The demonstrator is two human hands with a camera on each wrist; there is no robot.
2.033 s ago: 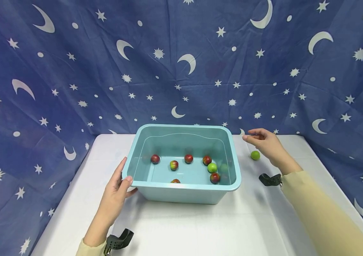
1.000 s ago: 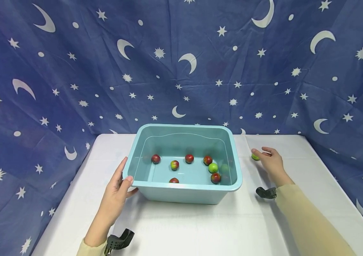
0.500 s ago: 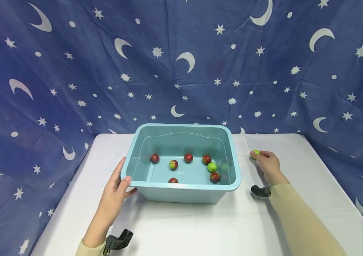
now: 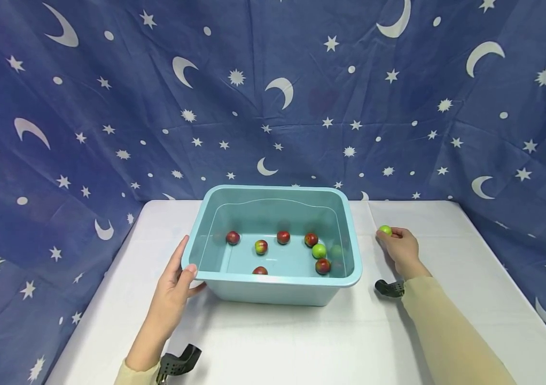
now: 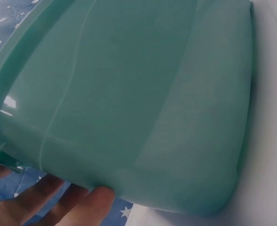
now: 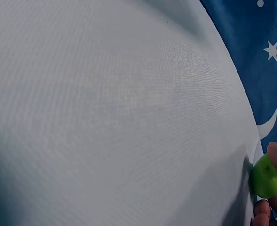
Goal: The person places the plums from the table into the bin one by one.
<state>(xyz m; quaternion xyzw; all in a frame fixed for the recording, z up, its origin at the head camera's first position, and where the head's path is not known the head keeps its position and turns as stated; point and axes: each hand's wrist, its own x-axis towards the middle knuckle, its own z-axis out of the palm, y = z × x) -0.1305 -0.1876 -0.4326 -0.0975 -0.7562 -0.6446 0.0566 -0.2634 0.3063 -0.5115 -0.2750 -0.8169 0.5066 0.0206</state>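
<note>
A light blue plastic bin [image 4: 273, 291] stands on the table, with several small red apples [image 4: 283, 237] and one green apple [image 4: 319, 251] on its floor. My left hand [image 4: 169, 299] grips the bin's front left corner, thumb over the rim and fingers along the outside wall. In the left wrist view, its fingers [image 5: 89, 205] lie against the bin wall [image 5: 124, 94]. To the right of the bin, my right hand [image 4: 402, 250] pinches another small green apple [image 4: 385, 230] between thumb and fingers. The right wrist view shows that green apple [image 6: 266, 179] under the thumb, near the tabletop.
White cloth covers the table [image 4: 273, 342]. Behind it and at both sides hangs a dark blue curtain [image 4: 302, 133] with moons and stars. Each wrist wears a black camera mount, such as the left one [image 4: 179, 362].
My right hand has come down from behind the loose green apple, reached it and pinched it, now shifting it very slightly. My left hand stays on the bin, which has not moved.
</note>
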